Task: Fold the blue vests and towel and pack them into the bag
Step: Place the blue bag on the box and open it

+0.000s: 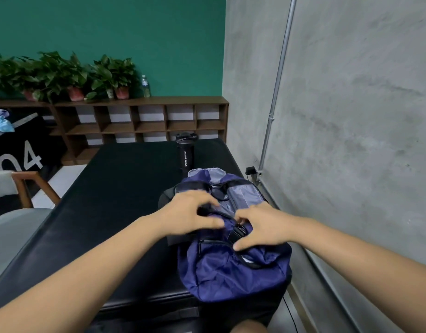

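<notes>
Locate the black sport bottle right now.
Head view: the black sport bottle stands upright on the dark table, right half, just beyond the blue bag.

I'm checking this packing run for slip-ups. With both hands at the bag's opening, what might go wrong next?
The bag lies at the near right corner of the bench; a tug from the left hand or right hand may slide it off. The sport bottle stands upright just behind the bag; shoving the bag away could topple it. Loose grey lining at the opening might snag as it closes.
</notes>
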`<action>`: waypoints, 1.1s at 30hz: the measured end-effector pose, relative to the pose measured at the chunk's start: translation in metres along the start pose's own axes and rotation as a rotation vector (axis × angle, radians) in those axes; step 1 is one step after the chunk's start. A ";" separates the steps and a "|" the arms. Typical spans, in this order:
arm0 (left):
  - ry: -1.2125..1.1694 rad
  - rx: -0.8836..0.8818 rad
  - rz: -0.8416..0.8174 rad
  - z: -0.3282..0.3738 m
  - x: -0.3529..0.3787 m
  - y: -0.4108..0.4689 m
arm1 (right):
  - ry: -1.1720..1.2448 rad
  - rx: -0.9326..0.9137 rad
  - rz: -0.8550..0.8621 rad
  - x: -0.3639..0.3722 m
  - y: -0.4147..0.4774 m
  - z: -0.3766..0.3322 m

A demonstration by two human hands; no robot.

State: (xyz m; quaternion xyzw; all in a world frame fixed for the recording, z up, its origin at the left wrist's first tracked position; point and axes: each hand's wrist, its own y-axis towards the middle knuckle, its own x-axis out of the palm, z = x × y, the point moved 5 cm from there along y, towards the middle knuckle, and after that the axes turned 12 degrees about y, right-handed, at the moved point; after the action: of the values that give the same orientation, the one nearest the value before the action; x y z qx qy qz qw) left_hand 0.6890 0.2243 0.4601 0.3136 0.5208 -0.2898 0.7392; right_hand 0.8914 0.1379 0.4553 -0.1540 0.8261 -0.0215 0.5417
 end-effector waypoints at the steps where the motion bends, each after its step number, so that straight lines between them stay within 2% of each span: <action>1: 0.101 0.060 -0.069 0.009 0.005 -0.002 | -0.079 -0.023 0.008 0.003 -0.002 -0.003; 2: 0.207 0.099 -0.108 0.015 0.009 -0.004 | -0.132 -0.079 0.041 0.003 -0.006 -0.009; 4: 0.343 0.136 -0.085 0.020 0.009 -0.008 | -0.255 -0.249 0.156 0.002 -0.015 -0.019; 6: 0.380 0.180 -0.012 0.023 0.005 -0.017 | -0.422 -0.419 0.262 0.007 -0.028 -0.024; 9: 0.412 0.265 0.031 0.031 0.008 -0.034 | -0.538 -0.582 0.293 0.031 -0.042 -0.029; 12: 0.481 0.310 -0.008 0.042 0.016 -0.045 | -0.638 -0.658 0.359 0.052 -0.046 -0.032; 15: 0.460 0.276 -0.052 0.042 0.016 -0.050 | -0.689 -0.629 0.349 0.063 -0.047 -0.033; 17: 0.445 0.269 -0.053 0.040 0.017 -0.055 | -0.670 -0.572 0.297 0.063 -0.049 -0.035; 20: 0.367 0.224 0.033 0.034 0.007 -0.064 | -0.544 -0.436 0.245 0.048 -0.049 -0.040; 24: 0.230 0.093 0.168 0.013 -0.021 -0.090 | -0.380 -0.328 0.285 0.018 -0.045 -0.059; 28: 0.111 -0.055 0.213 -0.024 -0.033 -0.143 | -0.196 -0.393 0.371 0.010 -0.034 -0.101; 33: 0.035 -0.290 0.229 -0.072 -0.040 -0.239 | -0.049 -0.510 0.330 0.046 -0.001 -0.179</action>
State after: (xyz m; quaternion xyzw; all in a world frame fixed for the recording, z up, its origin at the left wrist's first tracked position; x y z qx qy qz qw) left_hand 0.4546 0.1323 0.4410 0.2657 0.5307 -0.1203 0.7958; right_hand 0.7135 0.1010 0.4883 -0.1490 0.8054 0.2786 0.5016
